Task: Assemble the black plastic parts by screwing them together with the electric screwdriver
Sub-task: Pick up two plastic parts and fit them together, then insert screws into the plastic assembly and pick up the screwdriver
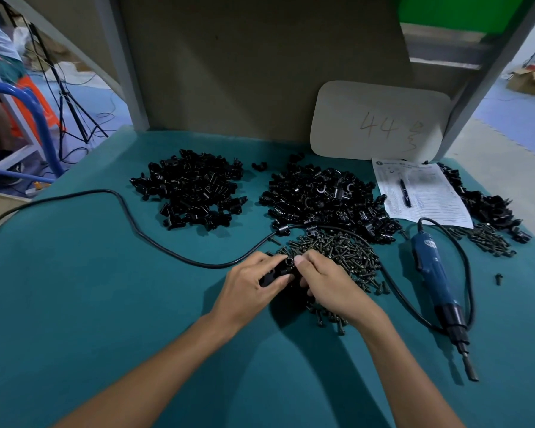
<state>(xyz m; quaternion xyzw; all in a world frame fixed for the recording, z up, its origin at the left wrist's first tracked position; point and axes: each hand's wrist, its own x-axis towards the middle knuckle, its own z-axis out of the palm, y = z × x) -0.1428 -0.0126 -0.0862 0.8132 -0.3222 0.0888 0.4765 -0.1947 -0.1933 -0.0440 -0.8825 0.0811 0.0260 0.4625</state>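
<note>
Both forearms reach in from the near edge over the teal table (74,288), meeting at centre. Left hand (254,282) and right hand (328,282) – fingers curled, each gripping one black plastic part (283,270) between them, just above the cloth. Screws (340,251) – loose heap under and beyond the right hand. Electric screwdriver (433,273) – blue, lying to the right, its label unreadable. Farther back, three heaps of black parts (192,193). Printed sheet (423,193) with pen (404,193), text too small to read. Pale card (380,118), handwritten "44"
</note>
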